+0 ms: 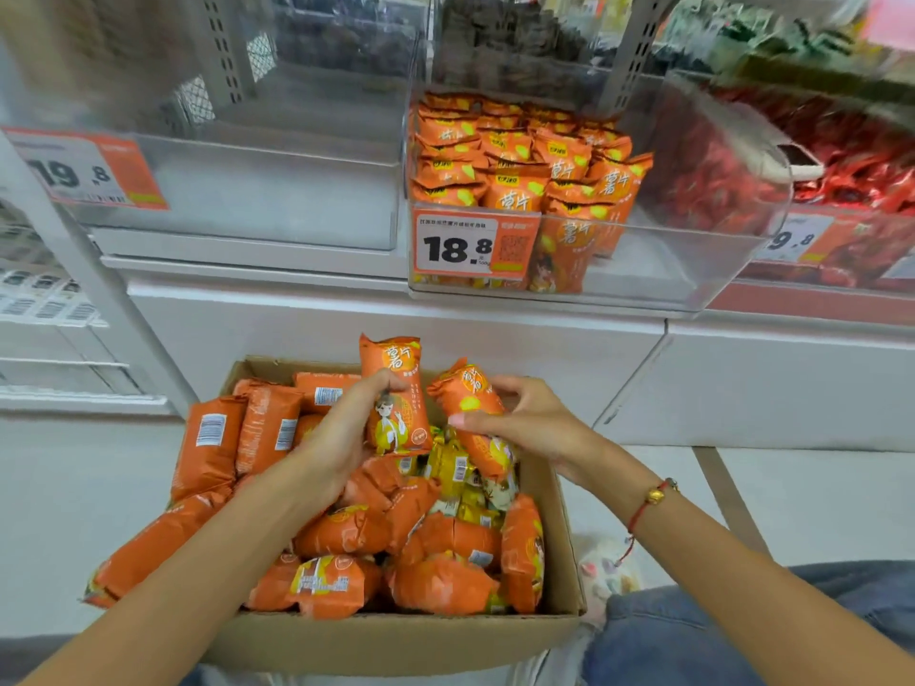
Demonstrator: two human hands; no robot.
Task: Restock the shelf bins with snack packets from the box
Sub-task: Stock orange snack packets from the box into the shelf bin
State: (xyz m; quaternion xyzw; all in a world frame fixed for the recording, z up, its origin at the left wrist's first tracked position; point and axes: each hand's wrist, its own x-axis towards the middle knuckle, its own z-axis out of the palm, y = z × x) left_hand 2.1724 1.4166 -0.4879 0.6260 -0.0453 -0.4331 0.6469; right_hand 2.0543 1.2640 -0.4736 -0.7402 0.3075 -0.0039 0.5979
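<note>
Shelf bin [668,269] behind; hands grip pkts (both).

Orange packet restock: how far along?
Partly done: the middle bin holds orange stock on its left side, its right side bare. In hand: left hand and right hand each grip an orange packet. Left: the box remains nearly full.

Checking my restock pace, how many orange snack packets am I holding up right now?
2: one upright orange snack packet in the left hand, one tilted orange snack packet in the right hand.
</note>
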